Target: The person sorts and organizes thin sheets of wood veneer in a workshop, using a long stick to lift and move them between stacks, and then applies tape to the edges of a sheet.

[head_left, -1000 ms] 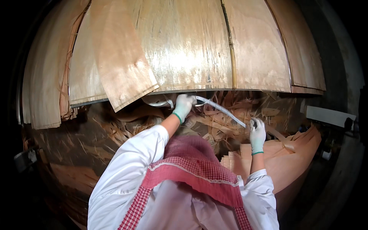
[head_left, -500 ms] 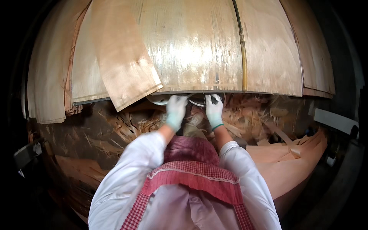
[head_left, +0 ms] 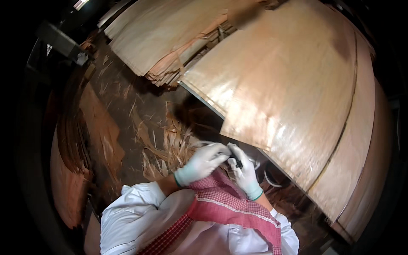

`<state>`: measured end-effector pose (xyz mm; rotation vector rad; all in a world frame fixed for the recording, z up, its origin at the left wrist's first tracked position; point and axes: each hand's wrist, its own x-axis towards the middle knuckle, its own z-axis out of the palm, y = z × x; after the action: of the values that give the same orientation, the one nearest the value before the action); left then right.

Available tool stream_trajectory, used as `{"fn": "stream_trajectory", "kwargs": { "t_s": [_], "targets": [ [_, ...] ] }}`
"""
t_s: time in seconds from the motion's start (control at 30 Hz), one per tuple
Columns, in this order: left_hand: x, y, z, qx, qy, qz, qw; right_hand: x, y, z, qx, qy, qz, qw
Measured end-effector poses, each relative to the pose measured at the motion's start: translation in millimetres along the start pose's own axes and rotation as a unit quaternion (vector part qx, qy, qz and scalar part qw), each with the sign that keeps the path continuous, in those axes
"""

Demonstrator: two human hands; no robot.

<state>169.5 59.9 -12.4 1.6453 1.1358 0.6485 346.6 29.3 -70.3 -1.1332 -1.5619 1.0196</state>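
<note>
My left hand (head_left: 207, 161), in a white glove with a green cuff, is in front of my apron. Its fingers are bent closed near the right fingertips; what they hold, if anything, I cannot make out. My right hand (head_left: 244, 172), gloved alike, grips a small black tool (head_left: 236, 161) whose kind does not show clearly. Behind the left hand a pale thin strip (head_left: 205, 143) curves out. To the right of my right hand, a white curved band (head_left: 272, 180) shows below the table edge, partly hidden.
A large thin wood sheet (head_left: 293, 89) covers the work surface ahead and to the right. Stacked veneer sheets (head_left: 165, 29) lie at the far left. Shredded wood strips (head_left: 172, 144) litter the floor, and a veneer pile (head_left: 70, 170) stands at the left.
My view has turned to the left, so the table now slants down to the right. Both hands have come back from the table edge and closer together, the black tool still in the right.
</note>
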Motion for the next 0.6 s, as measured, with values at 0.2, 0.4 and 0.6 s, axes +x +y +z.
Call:
{"fn": "stream_trajectory", "kwargs": {
  "t_s": [0.2, 0.4, 0.6],
  "targets": [
    [33.1, -41.7, -64.7, 0.001, 0.013, -0.004, 1.0, 70.4, 1.7, 38.6, -0.039, -0.088, 0.1, 0.99],
    [91.8, -99.7, -173.5, 0.069, 0.15, 0.017, 0.986, 177.2, 7.0, 111.2, -0.069, -0.08, 0.162, 0.981],
    [176.7, -265.2, -302.8, 0.145, 0.229, -0.087, 0.959, 296.9, 44.1, 179.7, 0.007, -0.113, 0.287, 0.951]
  ]
}}
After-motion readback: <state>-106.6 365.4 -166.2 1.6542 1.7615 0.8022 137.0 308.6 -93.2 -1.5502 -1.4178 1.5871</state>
